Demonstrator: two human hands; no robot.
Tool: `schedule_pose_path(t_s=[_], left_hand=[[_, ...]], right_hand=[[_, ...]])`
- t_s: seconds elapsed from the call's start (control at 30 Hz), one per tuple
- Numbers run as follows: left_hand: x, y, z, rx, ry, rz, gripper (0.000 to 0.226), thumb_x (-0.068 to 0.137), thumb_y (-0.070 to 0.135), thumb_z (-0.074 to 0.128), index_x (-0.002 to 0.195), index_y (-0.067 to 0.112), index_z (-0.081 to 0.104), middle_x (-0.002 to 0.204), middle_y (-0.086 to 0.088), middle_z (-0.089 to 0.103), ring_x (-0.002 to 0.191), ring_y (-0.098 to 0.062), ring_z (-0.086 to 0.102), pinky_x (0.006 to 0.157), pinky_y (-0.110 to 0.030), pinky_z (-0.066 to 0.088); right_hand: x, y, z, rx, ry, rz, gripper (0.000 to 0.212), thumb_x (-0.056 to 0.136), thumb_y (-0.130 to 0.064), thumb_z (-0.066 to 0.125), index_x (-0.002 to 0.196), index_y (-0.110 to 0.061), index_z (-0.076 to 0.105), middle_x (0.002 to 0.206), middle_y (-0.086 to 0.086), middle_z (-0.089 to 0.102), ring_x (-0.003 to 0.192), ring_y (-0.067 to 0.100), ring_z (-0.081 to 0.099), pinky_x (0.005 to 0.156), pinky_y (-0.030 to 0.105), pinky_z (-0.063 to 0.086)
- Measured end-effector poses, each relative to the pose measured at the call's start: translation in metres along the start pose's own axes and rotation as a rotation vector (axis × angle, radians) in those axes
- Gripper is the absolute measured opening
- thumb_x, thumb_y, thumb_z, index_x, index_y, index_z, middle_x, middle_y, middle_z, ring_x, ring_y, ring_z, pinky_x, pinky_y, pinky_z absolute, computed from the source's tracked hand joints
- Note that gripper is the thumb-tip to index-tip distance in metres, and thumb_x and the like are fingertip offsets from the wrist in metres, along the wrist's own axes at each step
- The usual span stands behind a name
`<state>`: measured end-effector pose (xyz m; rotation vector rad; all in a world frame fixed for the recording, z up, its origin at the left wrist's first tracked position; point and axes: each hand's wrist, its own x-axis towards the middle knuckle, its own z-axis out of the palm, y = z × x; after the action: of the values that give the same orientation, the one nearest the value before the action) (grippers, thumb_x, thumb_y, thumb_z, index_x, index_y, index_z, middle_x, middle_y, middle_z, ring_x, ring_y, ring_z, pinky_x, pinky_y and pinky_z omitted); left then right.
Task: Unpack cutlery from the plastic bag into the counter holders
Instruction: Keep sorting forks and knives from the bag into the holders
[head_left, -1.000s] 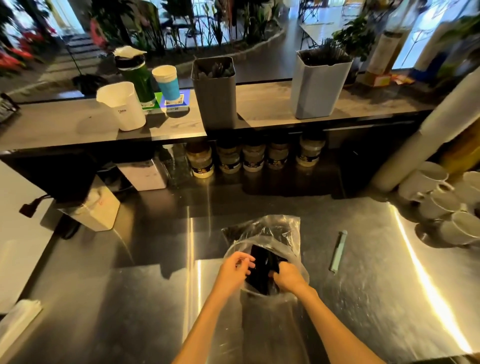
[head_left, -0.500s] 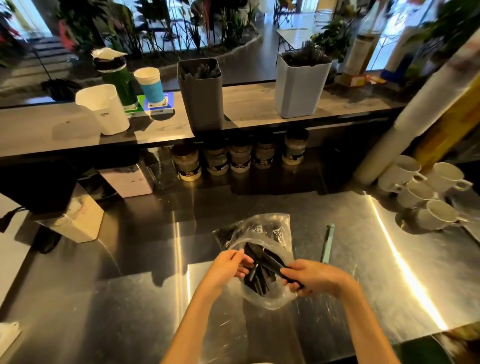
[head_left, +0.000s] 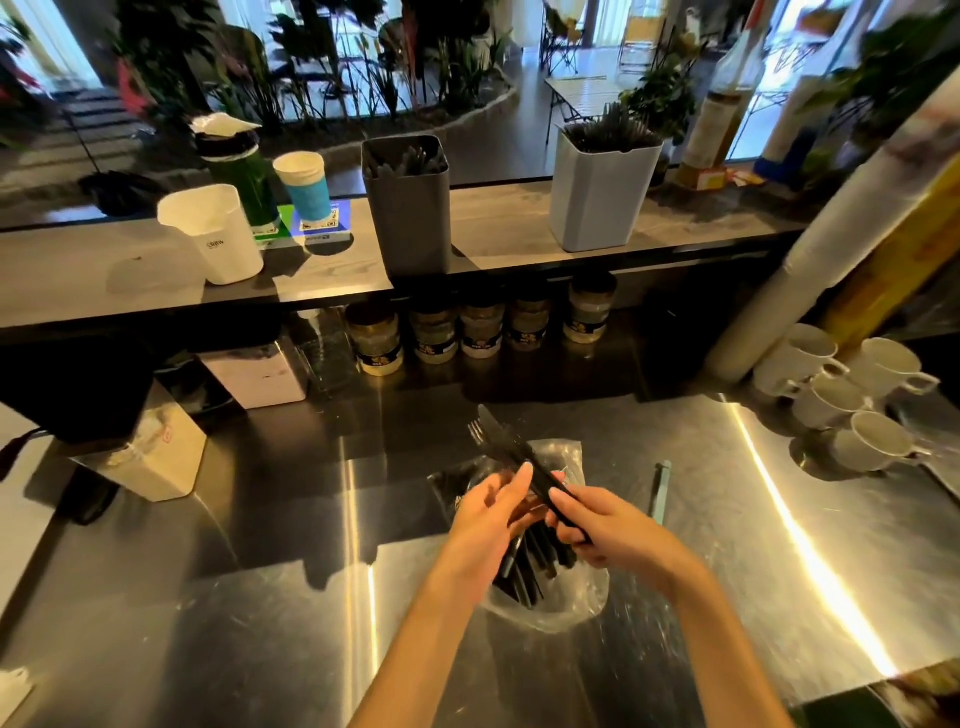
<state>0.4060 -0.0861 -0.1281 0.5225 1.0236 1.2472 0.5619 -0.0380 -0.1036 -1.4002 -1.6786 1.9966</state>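
A clear plastic bag (head_left: 563, 603) lies on the steel counter with black cutlery (head_left: 524, 569) still inside. My right hand (head_left: 608, 530) grips a bunch of black forks and knives (head_left: 501, 441) by the handles, lifted out of the bag with tips pointing up and left. My left hand (head_left: 488, 512) rests against the middle of that bunch, fingers apart. On the raised wooden shelf stand a dark grey holder (head_left: 410, 218) with black cutlery in it and a light grey holder (head_left: 600, 202) full of dark sticks.
A white holder (head_left: 218, 239), a blue cup (head_left: 304, 184) and a green bottle (head_left: 241, 166) sit on the shelf's left. Jars (head_left: 480, 330) line up under the shelf. White mugs (head_left: 841, 395) stand at right. A pale green pen-like tool (head_left: 661, 491) lies right of the bag.
My right hand has pulled a bunch of black cutlery up out of the bag. My left hand left the bag's rim and came against the bunch.
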Motion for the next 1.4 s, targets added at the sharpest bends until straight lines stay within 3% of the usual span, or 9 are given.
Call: schedule_pose_path(t_s=[0.17,0.33,0.5,0.73,0.83,0.93,1.07,1.27,1.4], left_hand=[[-0.001,0.0,-0.003,-0.046,0.126,0.086,0.028,0.102,0.017,0.054,0.12,-0.002,0.063,0.115,-0.017,0.073,0.112,-0.029,0.069,0.091,-0.036,0.057],[-0.003,-0.002,-0.012,-0.037,0.116,0.128,0.026,0.103,0.01,0.049,0.125,0.003,0.062,0.121,-0.014,0.071,0.117,-0.027,0.067,0.095,-0.037,0.054],[-0.004,0.0,-0.015,-0.009,0.113,0.142,0.027,0.103,0.01,0.049,0.126,0.006,0.063,0.123,-0.012,0.07,0.119,-0.026,0.066,0.099,-0.04,0.051],[-0.004,0.005,-0.011,0.034,0.166,0.143,0.024,0.101,0.013,0.056,0.121,0.005,0.066,0.111,-0.014,0.075,0.108,-0.026,0.071,0.088,-0.033,0.057],[-0.003,0.011,-0.011,0.084,0.166,0.156,0.022,0.1,0.01,0.057,0.118,0.005,0.068,0.107,-0.014,0.076,0.104,-0.026,0.072,0.08,-0.028,0.058],[-0.001,0.018,-0.01,0.194,0.16,0.163,0.024,0.098,0.01,0.059,0.12,0.007,0.068,0.104,-0.011,0.077,0.101,-0.023,0.074,0.085,-0.033,0.06],[-0.003,0.026,-0.005,0.301,0.083,0.159,0.024,0.101,0.01,0.055,0.121,0.008,0.067,0.103,-0.008,0.077,0.099,-0.02,0.074,0.09,-0.035,0.059],[-0.003,0.043,-0.009,0.366,-0.033,0.144,0.029,0.107,0.015,0.041,0.124,0.01,0.064,0.109,-0.011,0.076,0.105,-0.025,0.072,0.098,-0.039,0.055],[-0.001,0.059,-0.009,0.376,-0.104,0.108,0.03,0.108,0.017,0.038,0.128,0.009,0.059,0.111,-0.014,0.074,0.104,-0.031,0.072,0.093,-0.042,0.057]], right_hand=[[0.008,0.004,0.018,-0.156,0.015,-0.077,0.039,0.109,-0.032,0.038,0.109,0.0,0.059,0.065,-0.005,0.052,0.051,0.005,0.043,0.05,0.017,0.036],[0.008,0.004,0.025,-0.102,-0.005,-0.075,0.038,0.109,-0.036,0.037,0.109,-0.01,0.064,0.083,0.008,0.075,0.066,0.015,0.066,0.059,0.025,0.053],[0.006,0.003,0.026,-0.022,-0.013,-0.071,0.037,0.109,-0.035,0.038,0.112,-0.011,0.065,0.096,0.015,0.077,0.085,0.029,0.076,0.07,0.034,0.062],[0.011,0.005,0.027,-0.106,0.031,-0.08,0.037,0.108,-0.035,0.04,0.112,-0.013,0.07,0.096,0.005,0.079,0.088,0.018,0.076,0.078,0.033,0.062],[0.015,0.001,0.018,-0.28,0.118,-0.144,0.03,0.102,-0.045,0.048,0.116,-0.026,0.068,0.101,-0.008,0.076,0.095,0.004,0.072,0.088,0.028,0.059],[0.021,-0.013,0.007,-0.183,0.31,-0.342,0.034,0.094,-0.047,0.062,0.124,-0.033,0.065,0.11,-0.014,0.073,0.106,0.001,0.068,0.092,0.028,0.058],[0.027,-0.034,0.002,-0.183,0.4,-0.453,0.027,0.089,-0.041,0.072,0.116,-0.036,0.073,0.102,-0.017,0.075,0.1,-0.001,0.069,0.089,0.026,0.057],[0.026,-0.05,-0.009,-0.062,0.305,-0.454,0.019,0.092,-0.029,0.072,0.11,-0.027,0.076,0.102,-0.008,0.078,0.102,0.006,0.072,0.1,0.039,0.055],[0.025,-0.066,-0.019,-0.003,0.196,-0.479,0.028,0.094,-0.028,0.069,0.122,-0.024,0.072,0.111,-0.002,0.077,0.11,0.013,0.071,0.106,0.045,0.05]])
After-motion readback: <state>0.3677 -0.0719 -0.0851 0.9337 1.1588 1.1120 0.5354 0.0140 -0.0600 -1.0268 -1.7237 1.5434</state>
